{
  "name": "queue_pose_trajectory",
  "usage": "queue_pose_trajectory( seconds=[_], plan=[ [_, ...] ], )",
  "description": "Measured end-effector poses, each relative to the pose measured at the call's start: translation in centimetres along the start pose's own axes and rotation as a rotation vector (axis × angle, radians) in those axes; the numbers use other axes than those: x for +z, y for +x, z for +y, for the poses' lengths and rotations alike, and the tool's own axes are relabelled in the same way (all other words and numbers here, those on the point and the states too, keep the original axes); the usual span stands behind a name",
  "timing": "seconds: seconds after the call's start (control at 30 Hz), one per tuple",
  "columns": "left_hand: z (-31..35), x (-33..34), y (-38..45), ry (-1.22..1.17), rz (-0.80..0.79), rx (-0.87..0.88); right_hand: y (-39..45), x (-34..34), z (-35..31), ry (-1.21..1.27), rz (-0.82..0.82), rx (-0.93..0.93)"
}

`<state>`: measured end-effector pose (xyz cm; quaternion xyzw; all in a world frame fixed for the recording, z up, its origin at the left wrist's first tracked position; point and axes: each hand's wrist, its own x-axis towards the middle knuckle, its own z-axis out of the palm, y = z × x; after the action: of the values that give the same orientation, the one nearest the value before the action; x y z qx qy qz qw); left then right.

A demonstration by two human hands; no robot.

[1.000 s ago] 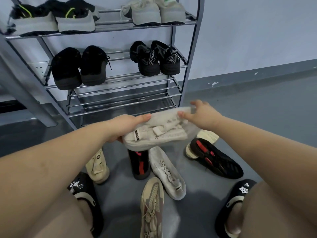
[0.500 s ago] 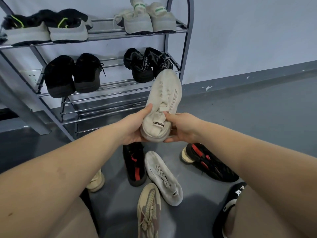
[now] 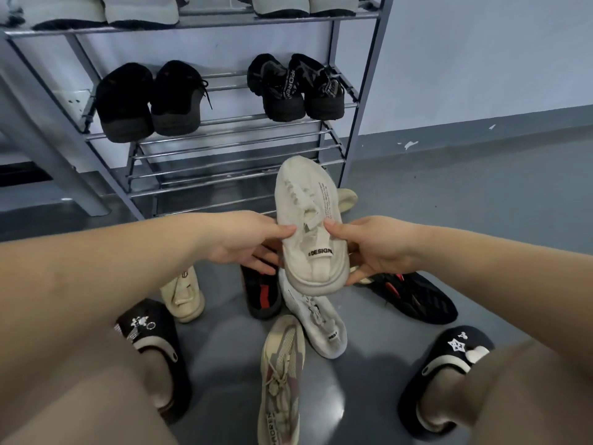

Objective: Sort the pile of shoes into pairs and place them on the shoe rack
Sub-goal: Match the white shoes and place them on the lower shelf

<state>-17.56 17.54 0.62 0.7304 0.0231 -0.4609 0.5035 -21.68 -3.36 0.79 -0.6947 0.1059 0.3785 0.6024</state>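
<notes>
Left hand: the left hand pinches the cream sneaker at the left of its collar, thumb on top, fingers curled beneath the heel side.
Right hand: the right hand pinches the same shoe at the right of its collar, thumb on top, fingers cupped under the sole edge.
Held shoe: the cream sneaker sits between the two hands, heel toward the person with a black-lettered pull tab showing, toe pointing away toward the rack.
Directly below the grip: a white sneaker lies on the floor, its toe hidden under the held heel; just left of it a black and red shoe.
Below the right hand: a second black and red shoe lying at an angle.
Below the left hand: a cream shoe.
Nearer the person: a beige mesh sneaker, toe toward the white sneaker.
Beyond the held toe: a pale shoe, mostly hidden.
Further beyond: the shoe rack; its lowest bars are bare, the middle shelf carries two black pairs, and the top shelf carries grey-soled shoes cut off by the frame edge.
Feet: black slippers at either side.
</notes>
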Motion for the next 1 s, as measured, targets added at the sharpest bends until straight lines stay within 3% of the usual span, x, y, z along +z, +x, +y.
queue_pose_trajectory(
  seconds=[0.27,0.47,0.7,1.0],
  plan=[
    [-2.9,2.8,2.5,-0.248,0.056,0.007,1.4,-0.3,1.1,-0.115,0.075,0.134],
    [-8.5,4.6,5.0,-0.498,0.155,-0.087,5.2,1.0,5.3,-0.053,0.129,0.212],
    [-13.6,5.5,7.3,-0.464,0.22,-0.184,8.8,3.0,12.0,0.022,0.182,0.274],
    [-14.3,8.0,11.8,-0.47,0.189,-0.207,9.9,0.0,14.8,0.034,0.167,0.336]
  ],
)
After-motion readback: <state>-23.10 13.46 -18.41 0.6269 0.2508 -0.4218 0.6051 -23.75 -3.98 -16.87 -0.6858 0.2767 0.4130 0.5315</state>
